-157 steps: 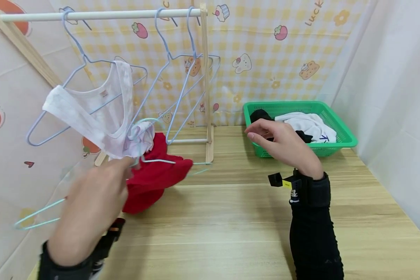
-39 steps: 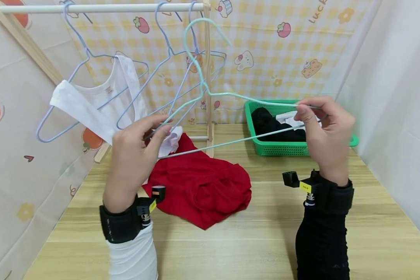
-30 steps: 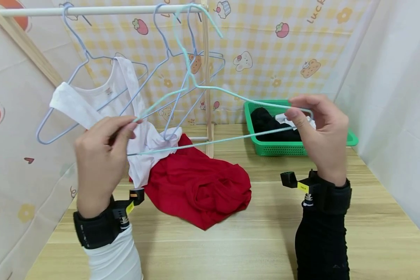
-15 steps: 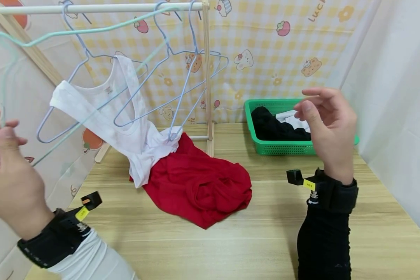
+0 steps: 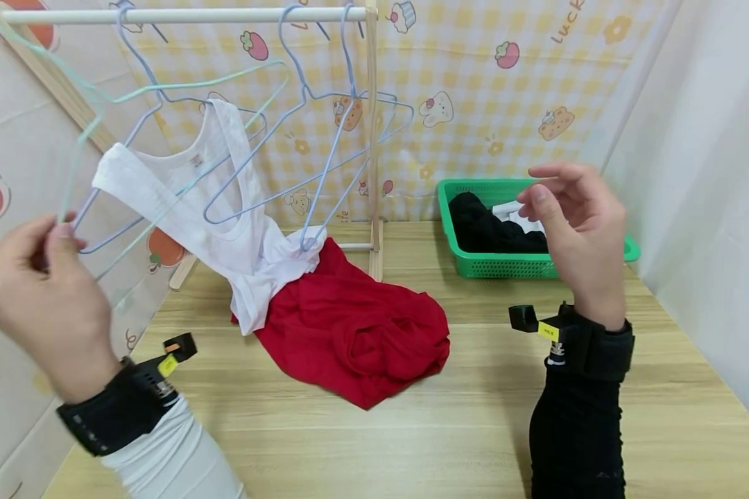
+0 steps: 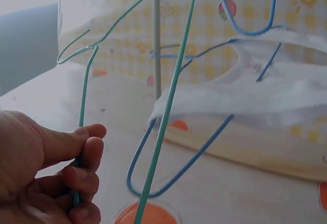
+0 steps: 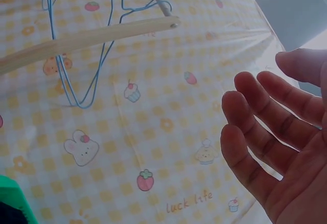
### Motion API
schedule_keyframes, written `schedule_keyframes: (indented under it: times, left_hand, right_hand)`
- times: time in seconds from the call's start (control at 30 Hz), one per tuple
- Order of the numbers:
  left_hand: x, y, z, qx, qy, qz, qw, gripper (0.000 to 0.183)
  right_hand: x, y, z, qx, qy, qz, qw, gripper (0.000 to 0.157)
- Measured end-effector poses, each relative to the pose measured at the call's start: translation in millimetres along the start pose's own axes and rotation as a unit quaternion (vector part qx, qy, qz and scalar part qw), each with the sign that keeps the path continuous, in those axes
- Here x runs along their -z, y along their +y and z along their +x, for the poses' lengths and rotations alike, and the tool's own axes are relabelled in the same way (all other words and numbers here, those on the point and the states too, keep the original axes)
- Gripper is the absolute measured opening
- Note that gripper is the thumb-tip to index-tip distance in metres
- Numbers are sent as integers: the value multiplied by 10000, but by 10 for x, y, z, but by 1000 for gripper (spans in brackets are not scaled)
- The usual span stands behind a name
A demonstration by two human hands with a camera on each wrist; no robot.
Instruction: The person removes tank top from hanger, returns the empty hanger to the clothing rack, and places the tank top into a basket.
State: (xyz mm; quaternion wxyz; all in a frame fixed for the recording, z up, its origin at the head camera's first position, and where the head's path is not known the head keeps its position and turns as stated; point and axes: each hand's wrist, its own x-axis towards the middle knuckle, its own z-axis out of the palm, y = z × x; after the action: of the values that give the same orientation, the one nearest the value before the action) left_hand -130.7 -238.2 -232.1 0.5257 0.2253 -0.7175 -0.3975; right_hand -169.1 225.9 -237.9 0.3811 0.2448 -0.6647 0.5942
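My left hand (image 5: 56,298) pinches one arm of a mint-green clothes hanger (image 5: 187,85) at the left, its hook pointing up and left. In the left wrist view thumb and fingers curl round the green wire (image 6: 83,91). Behind the green hanger, a white tank top (image 5: 181,201) hangs from a blue hanger (image 5: 142,62) on the rail. Its lower part rests on a crumpled red garment (image 5: 374,339) lying on the table. My right hand (image 5: 580,229) is raised in front of the green basket, fingers relaxed and holding nothing; the right wrist view shows its fingers (image 7: 255,116) loosely spread.
A wooden rack with a white rail (image 5: 212,15) stands at the back left, and bare blue hangers (image 5: 287,111) hang near its right post (image 5: 372,138). A green basket (image 5: 505,265) at the back right holds black cloth (image 5: 489,229) and white cloth.
Both hands held the green hanger over the table; my right hand has since let go. My left hand carried it far left, tipping the hook leftward, then came back slightly right.
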Motion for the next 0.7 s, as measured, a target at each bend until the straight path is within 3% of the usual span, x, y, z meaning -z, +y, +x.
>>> schedule_keyframes:
  times: [0.07,0.17,0.4,0.5,0.7]
  left_hand:
    - [-153,11,-30,-556,-21,39,9984,21]
    - [-352,74,-99,-927,-225,41,9954,23]
    - [-665,171,-217,-1316,-677,-56,9890,28]
    - [-775,214,-172,-1456,-895,-92,9852,29]
    - [-1000,335,-19,-1545,-1424,-46,9777,31]
  right_hand:
    - [-3,1,-11,-67,-52,-67,9999,22]
    - [-9,9,-23,-135,-129,-243,9995,22]
    - [-43,9,-14,-362,-397,-377,9978,23]
    - [-51,-9,-8,-442,-437,-284,9977,22]
    - [-49,-8,-11,-470,-519,-663,9953,23]
